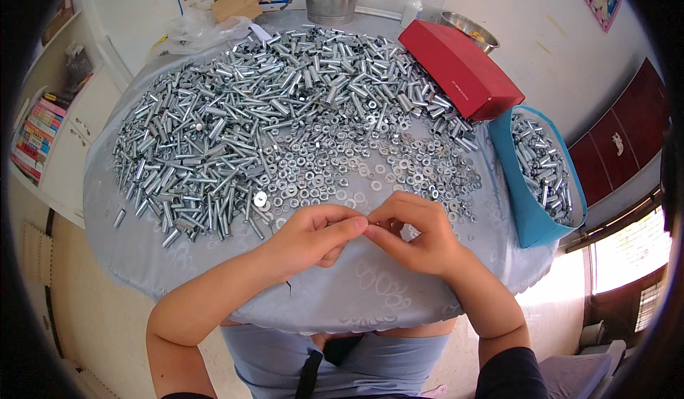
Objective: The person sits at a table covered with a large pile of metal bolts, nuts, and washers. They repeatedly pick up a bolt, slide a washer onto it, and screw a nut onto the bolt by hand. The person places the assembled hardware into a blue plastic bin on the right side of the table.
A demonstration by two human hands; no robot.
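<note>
My left hand (322, 236) and my right hand (418, 232) meet above the near part of the table, fingertips touching. Both are closed in a pinch; whatever sits between the fingers is too small or too covered to make out. Just beyond them spreads a patch of flat washers and nuts (313, 174). Behind and to the left is a large heap of silvery bolts and metal sleeves (214, 125). A pale round washer-like piece (260, 199) lies close to my left hand, at the heap's near edge.
A blue fabric bin (539, 229) filled with assembled-looking metal bolts stands at the right edge. Beside it a red box (463, 71) leans over the heap. At the back are a steel pot (333, 0), a spray bottle (415, 6), a metal bowl (491, 41) and a plastic bag (199, 32).
</note>
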